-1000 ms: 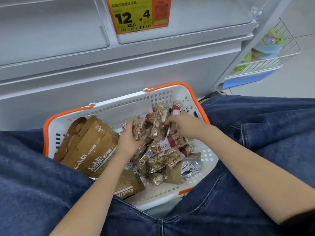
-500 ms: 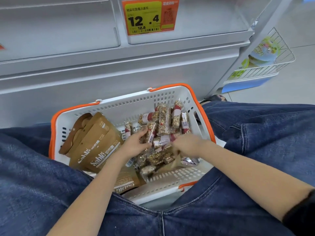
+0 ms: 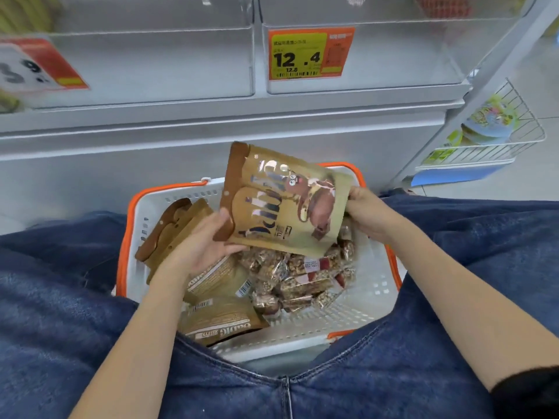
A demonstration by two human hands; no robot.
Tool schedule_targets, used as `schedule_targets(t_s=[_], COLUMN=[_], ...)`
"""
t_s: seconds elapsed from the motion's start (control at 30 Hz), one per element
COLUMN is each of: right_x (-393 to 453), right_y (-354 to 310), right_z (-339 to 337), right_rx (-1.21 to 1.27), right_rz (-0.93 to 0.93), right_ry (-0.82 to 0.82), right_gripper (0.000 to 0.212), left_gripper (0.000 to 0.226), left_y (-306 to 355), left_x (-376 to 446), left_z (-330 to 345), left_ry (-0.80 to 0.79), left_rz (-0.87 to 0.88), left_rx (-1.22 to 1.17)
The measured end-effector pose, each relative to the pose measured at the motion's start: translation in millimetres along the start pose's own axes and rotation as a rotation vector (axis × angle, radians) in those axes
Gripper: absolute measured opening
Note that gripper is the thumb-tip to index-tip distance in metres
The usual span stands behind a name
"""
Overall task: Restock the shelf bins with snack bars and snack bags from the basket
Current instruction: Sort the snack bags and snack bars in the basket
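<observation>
Grey shelving fills the background, with two clear shelf bins (image 3: 151, 65) side by side and two price tags: a blurred red one (image 3: 36, 66) on the left bin and an orange-and-yellow one (image 3: 310, 54) on the right bin. Below, a white basket (image 3: 375, 294) with an orange rim sits between the person's denim-clad knees. At its left stand about three brown snack bags (image 3: 172, 225) on edge, with two more lying flat near the front; a heap of snack bars (image 3: 302, 276), too tangled to count, fills the middle. One lifted snack bag (image 3: 284, 204) hangs above the basket, face toward the camera, long axis running left to right, top edge at the left. The left hand (image 3: 201, 247) grips its left edge, fingers curled underneath; the right hand (image 3: 367, 213) pinches its right edge. At far right hangs a wire rack (image 3: 496, 140).
</observation>
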State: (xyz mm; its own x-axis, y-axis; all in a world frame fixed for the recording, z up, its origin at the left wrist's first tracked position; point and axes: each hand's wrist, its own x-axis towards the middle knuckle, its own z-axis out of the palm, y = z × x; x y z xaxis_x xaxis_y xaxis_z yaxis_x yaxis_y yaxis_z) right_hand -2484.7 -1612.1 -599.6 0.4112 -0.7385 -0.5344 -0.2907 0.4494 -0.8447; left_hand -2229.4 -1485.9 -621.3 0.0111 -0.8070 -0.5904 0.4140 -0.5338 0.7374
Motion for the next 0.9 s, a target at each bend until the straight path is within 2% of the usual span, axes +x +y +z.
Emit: schedule_targets(t_s=[0.07,0.13,0.2,0.23,0.3,0.4,0.47,0.5,0.53,0.6,0.7,0.77,0.8,0.83,0.9], right_x=[8,14,19,19,16,18,26,29,31,32,31,30,30,28,27], right_y=[18,31,42,47,62,93,114,121,125,128,120,111,107,104,101], right_z=[20,36,52,62,83,118,135,140,143,145,131,111,99,90,79], right_rx=[-0.122,-0.589,-1.069,-1.190,-1.280,-1.397,-1.621,-1.778,-1.936,-2.140,-2.133,-2.074,-2.055,-2.053,-2.082], right_rz=[0.132,0.111,-0.108,-0.215,-0.349,-0.468,-0.517,-0.541,-0.553,-0.542,-0.502,-0.491,-0.503,-0.516,-0.530], right_ry=[-0.166,-0.341,-0.377,-0.380,-0.470,-0.711,-0.776,-0.800,-0.819,-0.848,-0.889,-0.942,-0.970,-0.999,-1.047], right_gripper=[0.017,0.024,0.034,0.037,0.044,0.065,0.081,0.082,0.079,0.071,0.062,0.059,0.058,0.057,0.053], left_gripper=[0.030,0.007,0.005,0.005,0.005,0.014,0.017,0.018,0.018,0.018,0.013,0.017,0.019,0.020,0.019], left_y=[10,24,37,40,31,8,3,3,2,-2,-6,-5,-7,-10,-22], left_x=[-8,-21,-40,-49,-56,-50,-44,-41,-39,-37,-40,-39,-36,-34,-28], left_z=[-11,-30,-49,-56,-71,-83,-84,-81,-79,-77,-81,-91,-97,-102,-105], left_ry=[0.262,0.448,0.498,0.485,0.472,0.628,0.796,0.847,0.848,0.715,0.514,0.449,0.445,0.451,0.504], left_rz=[0.161,0.247,0.245,0.215,0.125,0.082,0.157,0.203,0.233,0.233,0.086,-0.032,-0.079,-0.115,-0.139], left_rx=[0.220,0.416,0.741,0.901,1.117,1.206,1.268,1.286,1.254,1.043,0.679,0.457,0.474,0.605,1.006])
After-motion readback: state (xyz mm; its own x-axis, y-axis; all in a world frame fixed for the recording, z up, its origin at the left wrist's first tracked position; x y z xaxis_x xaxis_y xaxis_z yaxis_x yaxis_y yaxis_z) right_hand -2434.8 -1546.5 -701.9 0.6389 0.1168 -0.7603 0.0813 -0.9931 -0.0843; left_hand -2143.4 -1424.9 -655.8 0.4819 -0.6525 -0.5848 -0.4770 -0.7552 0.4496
